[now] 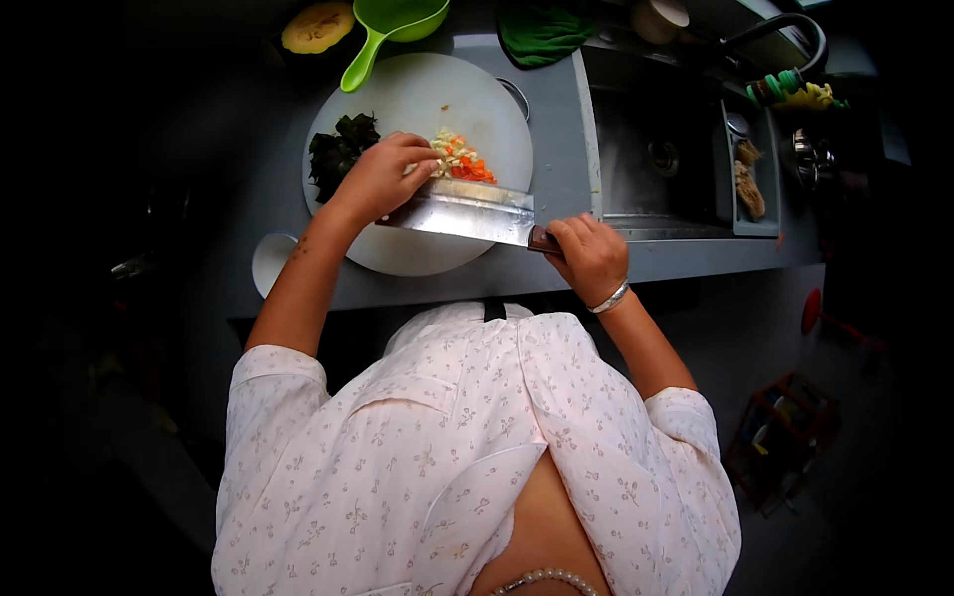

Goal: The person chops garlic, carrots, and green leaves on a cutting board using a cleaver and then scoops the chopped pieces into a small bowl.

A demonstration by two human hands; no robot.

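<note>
Across the near half of the round white cutting board (487,104), a cleaver (462,211) spans slantwise, its wooden handle (543,240) jutting past the rim. The right hand (593,258) is wrapped around that handle, the proper place to take hold; the steel is likely stiff and fairly heavy towards the blade (and perhaps slick if wet). The left hand (390,174) bends its fingers at the pile's left side; whether they pinch anything, I cannot tell. Just beyond the blade lie diced orange pieces (475,171) and pale pieces (447,149), probably light, firm and easily scattered, best gathered with cupped fingers. Dark leaves (340,149), seemingly soft, sit left of that hand. Farther out on the grey tabletop (558,149) are a white bowl (270,264) and, beyond the board, a green scoop (402,20).
</note>
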